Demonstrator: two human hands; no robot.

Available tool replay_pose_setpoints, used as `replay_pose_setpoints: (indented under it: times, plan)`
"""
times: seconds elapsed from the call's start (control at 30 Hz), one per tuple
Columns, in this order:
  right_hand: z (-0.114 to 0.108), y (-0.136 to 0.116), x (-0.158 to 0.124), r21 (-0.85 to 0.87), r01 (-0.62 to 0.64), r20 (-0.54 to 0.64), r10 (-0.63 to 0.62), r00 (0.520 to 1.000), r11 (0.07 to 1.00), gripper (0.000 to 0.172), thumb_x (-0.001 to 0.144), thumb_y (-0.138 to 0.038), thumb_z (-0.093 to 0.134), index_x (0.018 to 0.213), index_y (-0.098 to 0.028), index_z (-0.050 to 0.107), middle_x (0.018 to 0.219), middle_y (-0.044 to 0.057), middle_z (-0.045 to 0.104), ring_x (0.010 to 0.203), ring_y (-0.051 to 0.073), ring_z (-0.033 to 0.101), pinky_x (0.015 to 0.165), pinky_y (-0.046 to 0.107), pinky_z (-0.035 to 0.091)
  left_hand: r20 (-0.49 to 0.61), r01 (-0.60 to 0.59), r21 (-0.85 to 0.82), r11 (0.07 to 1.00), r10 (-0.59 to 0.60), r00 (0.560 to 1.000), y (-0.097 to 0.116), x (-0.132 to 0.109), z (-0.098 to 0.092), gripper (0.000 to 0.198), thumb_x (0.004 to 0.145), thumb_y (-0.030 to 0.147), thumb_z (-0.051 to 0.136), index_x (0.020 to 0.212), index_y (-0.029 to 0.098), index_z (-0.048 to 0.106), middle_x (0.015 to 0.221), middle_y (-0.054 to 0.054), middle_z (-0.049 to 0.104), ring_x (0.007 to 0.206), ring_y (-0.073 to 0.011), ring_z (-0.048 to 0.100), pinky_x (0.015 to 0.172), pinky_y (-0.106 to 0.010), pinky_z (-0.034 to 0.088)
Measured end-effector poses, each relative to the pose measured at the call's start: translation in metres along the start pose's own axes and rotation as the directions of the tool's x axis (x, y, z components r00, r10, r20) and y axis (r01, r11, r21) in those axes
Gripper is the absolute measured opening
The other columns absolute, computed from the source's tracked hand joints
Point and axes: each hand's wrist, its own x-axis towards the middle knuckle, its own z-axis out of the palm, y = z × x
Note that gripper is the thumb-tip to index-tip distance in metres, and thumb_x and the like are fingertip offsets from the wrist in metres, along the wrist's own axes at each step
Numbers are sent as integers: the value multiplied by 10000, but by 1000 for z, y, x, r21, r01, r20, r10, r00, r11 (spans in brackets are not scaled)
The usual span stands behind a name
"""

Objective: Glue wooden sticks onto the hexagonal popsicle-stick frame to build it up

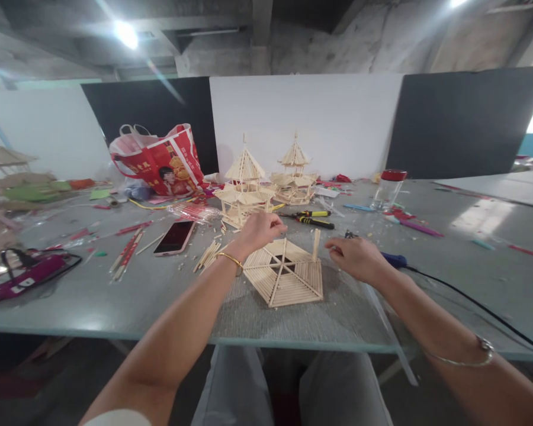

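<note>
A six-sided roof panel of wooden sticks (288, 278) lies on the grey table (115, 302) right in front of me. My left hand (257, 231) hovers over its far edge with the fingers curled in a pinch; what they hold is too small to name. My right hand (355, 257) rests at the panel's right side, fingers closed on a short wooden stick (315, 244) standing upright at the corner. Two finished stick pagodas (244, 189) (294, 174) stand behind the panel.
A phone (175, 237), loose sticks (208, 255), red strips and a purple tool (26, 269) lie at the left. A red bag (160, 160) stands at the back left. Yellow-handled pliers (313, 219), a red-lidded jar (388, 189) and a blue corded tool (395, 260) sit at the right.
</note>
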Motion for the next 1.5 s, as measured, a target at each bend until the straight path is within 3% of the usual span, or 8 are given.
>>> replay_pose_setpoints:
  times: [0.1, 0.23, 0.37, 0.67, 1.1, 1.5]
  plan:
    - [-1, 0, 0, 10, -35, -18, 35, 999, 999, 369, 785, -237, 371, 1028, -216, 648, 971, 51, 713, 880, 210, 652, 696, 275, 440, 47, -12, -388, 921, 33, 998, 2, 1, 13, 278, 783, 346, 561, 922, 122, 649, 620, -15, 611, 512, -95, 580, 461, -183, 443]
    - [-2, -1, 1, 23, -58, -26, 58, 998, 998, 362, 784, -241, 380, 1028, -218, 646, 969, 52, 713, 885, 216, 651, 694, 279, 438, 61, 15, -569, 822, 24, 998, 7, 2, 28, 290, 768, 312, 593, 984, 124, 644, 572, 9, 589, 457, -57, 533, 427, -155, 434]
    - [-3, -2, 1, 33, -68, -28, 69, 997, 997, 368, 783, -233, 383, 1042, -216, 644, 953, 61, 715, 869, 215, 655, 697, 283, 438, 37, 17, -600, 800, 6, 999, 10, 1, 38, 307, 771, 264, 583, 1047, 142, 638, 538, 33, 552, 438, -46, 511, 399, -137, 412]
    - [-3, -4, 4, 65, -96, -41, 99, 994, 993, 370, 787, -237, 390, 1059, -225, 640, 886, 61, 721, 849, 211, 657, 661, 272, 434, -170, -100, -648, 755, -16, 985, 23, 4, 47, 305, 775, 237, 566, 1058, 167, 655, 690, -7, 607, 459, -41, 501, 379, -137, 405]
    - [2, -1, 7, 95, -72, -74, 80, 994, 993, 367, 804, -240, 383, 1064, -225, 641, 979, 60, 709, 892, 210, 648, 744, 283, 439, -132, -29, -663, 748, -79, 988, 27, 6, 51, 320, 752, 218, 584, 1051, 121, 644, 633, 7, 560, 435, -48, 478, 369, -154, 394]
    - [-1, -2, 6, 102, -71, -64, 78, 995, 992, 371, 790, -237, 397, 1068, -218, 643, 970, 64, 711, 878, 217, 652, 732, 288, 448, -156, -62, -667, 743, -58, 986, 26, 11, 55, 301, 749, 272, 604, 1017, 154, 675, 516, 32, 516, 411, -56, 445, 366, -159, 369]
